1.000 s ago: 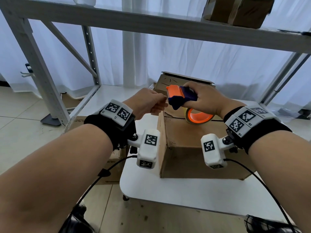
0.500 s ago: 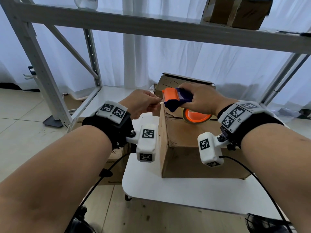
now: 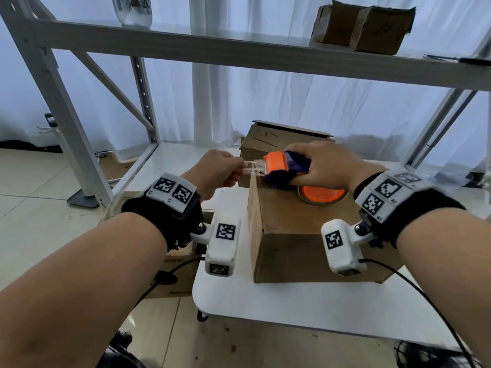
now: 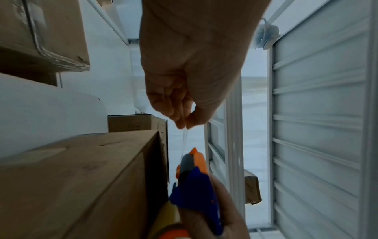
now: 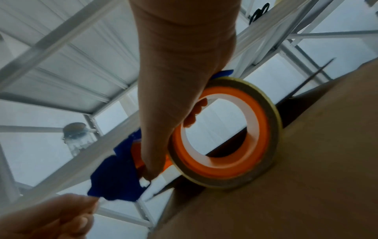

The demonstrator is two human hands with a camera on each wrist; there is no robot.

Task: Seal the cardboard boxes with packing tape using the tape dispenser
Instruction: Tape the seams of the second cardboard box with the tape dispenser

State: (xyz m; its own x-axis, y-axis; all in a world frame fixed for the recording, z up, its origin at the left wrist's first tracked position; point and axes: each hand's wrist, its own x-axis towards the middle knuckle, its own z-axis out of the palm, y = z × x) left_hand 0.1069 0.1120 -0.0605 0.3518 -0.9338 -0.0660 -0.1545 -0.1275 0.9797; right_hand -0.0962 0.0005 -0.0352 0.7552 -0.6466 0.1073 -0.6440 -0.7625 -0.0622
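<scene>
A brown cardboard box (image 3: 300, 235) stands on the small white table (image 3: 292, 306). My right hand (image 3: 321, 168) grips the blue and orange tape dispenser (image 3: 285, 168) at the box's far left top corner, its roll (image 3: 321, 195) lying over the lid. My left hand (image 3: 220, 173) pinches the free end of clear tape (image 3: 251, 167) just left of the dispenser's mouth. In the left wrist view thumb and fingers of the left hand (image 4: 184, 124) nip the tape strip (image 4: 184, 142) above the dispenser (image 4: 194, 177). The right wrist view shows the roll (image 5: 227, 134) against the box (image 5: 286, 186).
A second cardboard box (image 3: 276, 139) stands open behind the first. A metal shelf rack (image 3: 186, 49) spans overhead with two taped boxes (image 3: 361, 27) and a glass jar (image 3: 132, 9) on it. Flat cardboard (image 3: 175, 274) lies on the floor left of the table.
My left hand has drawn away to the left from the dispenser's mouth, pulling a short length of tape out. The dispenser has settled lower onto the box's top corner.
</scene>
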